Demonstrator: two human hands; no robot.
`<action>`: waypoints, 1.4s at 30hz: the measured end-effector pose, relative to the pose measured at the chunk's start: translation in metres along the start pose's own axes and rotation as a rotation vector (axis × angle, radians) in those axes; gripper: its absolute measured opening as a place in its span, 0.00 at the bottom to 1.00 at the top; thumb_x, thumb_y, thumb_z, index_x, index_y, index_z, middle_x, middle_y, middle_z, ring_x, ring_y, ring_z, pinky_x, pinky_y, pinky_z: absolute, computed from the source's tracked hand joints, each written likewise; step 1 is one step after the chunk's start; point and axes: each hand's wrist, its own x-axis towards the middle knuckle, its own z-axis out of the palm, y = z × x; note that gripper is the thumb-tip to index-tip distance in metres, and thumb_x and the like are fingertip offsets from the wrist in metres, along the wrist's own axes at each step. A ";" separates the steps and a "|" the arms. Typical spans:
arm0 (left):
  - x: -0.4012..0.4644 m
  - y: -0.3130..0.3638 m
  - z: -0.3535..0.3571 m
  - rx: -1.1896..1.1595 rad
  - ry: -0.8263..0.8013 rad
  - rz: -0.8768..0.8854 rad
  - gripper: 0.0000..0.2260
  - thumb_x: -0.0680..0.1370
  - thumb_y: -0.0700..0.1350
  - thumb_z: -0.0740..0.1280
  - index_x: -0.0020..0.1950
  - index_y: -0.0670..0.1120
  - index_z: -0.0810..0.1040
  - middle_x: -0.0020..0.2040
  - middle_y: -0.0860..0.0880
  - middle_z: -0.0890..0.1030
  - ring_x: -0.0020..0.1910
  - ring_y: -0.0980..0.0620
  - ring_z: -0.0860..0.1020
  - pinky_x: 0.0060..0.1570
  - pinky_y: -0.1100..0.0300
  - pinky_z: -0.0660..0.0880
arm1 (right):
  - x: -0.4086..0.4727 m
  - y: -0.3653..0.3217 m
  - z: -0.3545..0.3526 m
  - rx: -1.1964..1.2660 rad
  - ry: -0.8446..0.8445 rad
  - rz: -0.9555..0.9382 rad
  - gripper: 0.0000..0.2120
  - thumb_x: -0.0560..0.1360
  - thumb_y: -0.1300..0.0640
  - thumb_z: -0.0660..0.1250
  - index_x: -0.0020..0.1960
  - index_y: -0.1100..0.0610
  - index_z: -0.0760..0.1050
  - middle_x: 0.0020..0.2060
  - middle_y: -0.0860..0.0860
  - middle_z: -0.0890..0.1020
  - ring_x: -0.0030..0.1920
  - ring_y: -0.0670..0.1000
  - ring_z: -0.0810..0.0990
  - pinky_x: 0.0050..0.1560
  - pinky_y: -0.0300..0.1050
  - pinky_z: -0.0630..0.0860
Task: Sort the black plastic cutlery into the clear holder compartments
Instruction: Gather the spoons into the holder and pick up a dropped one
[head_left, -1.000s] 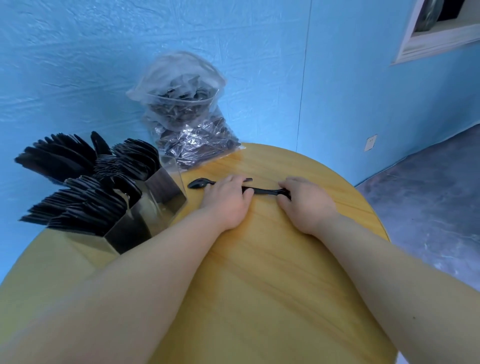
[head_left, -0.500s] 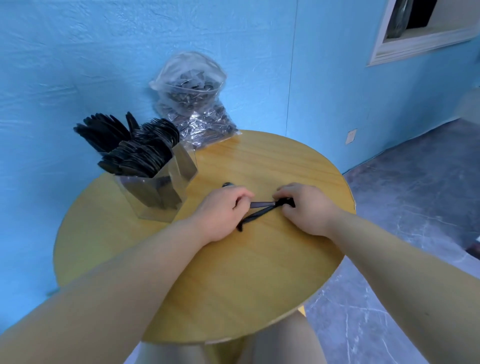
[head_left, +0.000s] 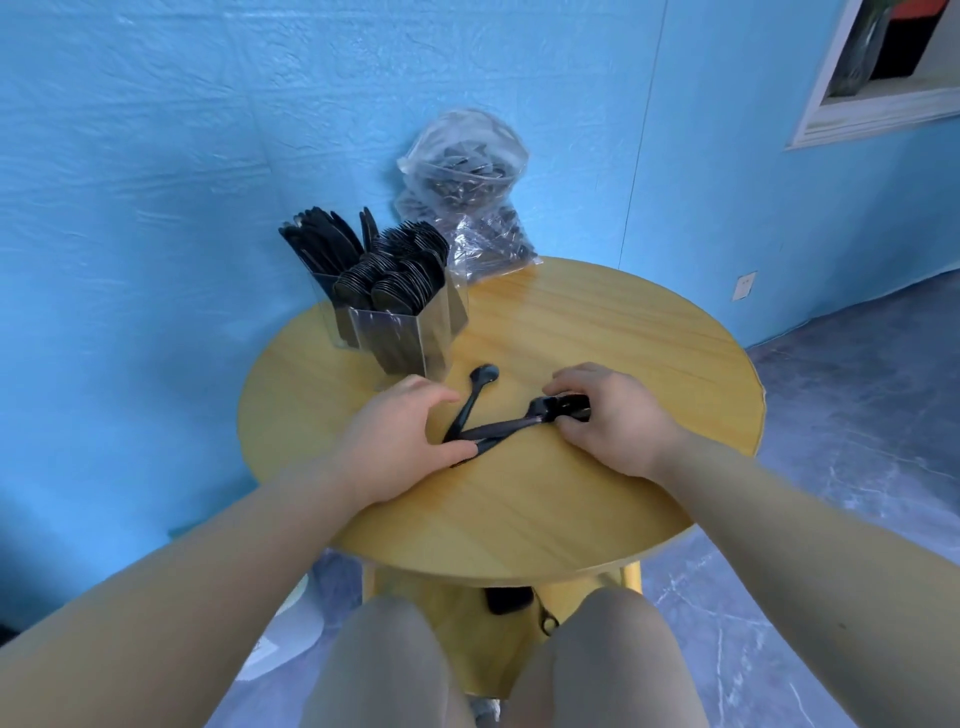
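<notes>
A few black plastic cutlery pieces lie fanned out in the middle of the round wooden table (head_left: 597, 338). A black spoon (head_left: 475, 395) points away from me, its bowl near the holder. My left hand (head_left: 405, 441) pinches the handle ends of the cutlery where they meet. My right hand (head_left: 613, 415) grips the head end of another black piece (head_left: 519, 426) that lies across the table. The clear holder (head_left: 415, 332) stands at the back left, its compartments packed with black knives, forks and spoons.
A clear plastic bag (head_left: 467, 192) full of black cutlery leans on the blue wall behind the holder. The table's near edge is above my knees. A dark object lies on the lower shelf (head_left: 506, 597) under the table.
The view has pulled back and higher. The cutlery between my hands has spread from one line into a fan, with the spoon swung out toward the holder.
</notes>
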 end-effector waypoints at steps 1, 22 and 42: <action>-0.001 -0.003 -0.002 0.018 -0.015 -0.012 0.23 0.74 0.58 0.68 0.68 0.53 0.72 0.63 0.56 0.73 0.59 0.56 0.73 0.60 0.59 0.71 | -0.001 0.001 -0.001 0.000 0.014 0.005 0.13 0.74 0.62 0.67 0.57 0.55 0.78 0.58 0.52 0.77 0.57 0.53 0.76 0.58 0.40 0.70; 0.015 0.002 0.002 0.082 0.008 0.075 0.13 0.78 0.42 0.64 0.61 0.49 0.79 0.55 0.51 0.81 0.53 0.53 0.79 0.57 0.55 0.75 | -0.006 0.013 -0.022 0.019 -0.047 0.142 0.08 0.74 0.62 0.64 0.43 0.49 0.78 0.41 0.44 0.80 0.41 0.44 0.75 0.38 0.32 0.69; 0.024 -0.012 -0.010 -0.119 -0.103 0.037 0.14 0.81 0.43 0.60 0.62 0.55 0.78 0.58 0.55 0.80 0.56 0.57 0.77 0.61 0.62 0.71 | 0.026 -0.014 0.013 -0.114 -0.007 0.003 0.16 0.78 0.61 0.61 0.65 0.52 0.74 0.60 0.50 0.79 0.61 0.53 0.75 0.60 0.42 0.69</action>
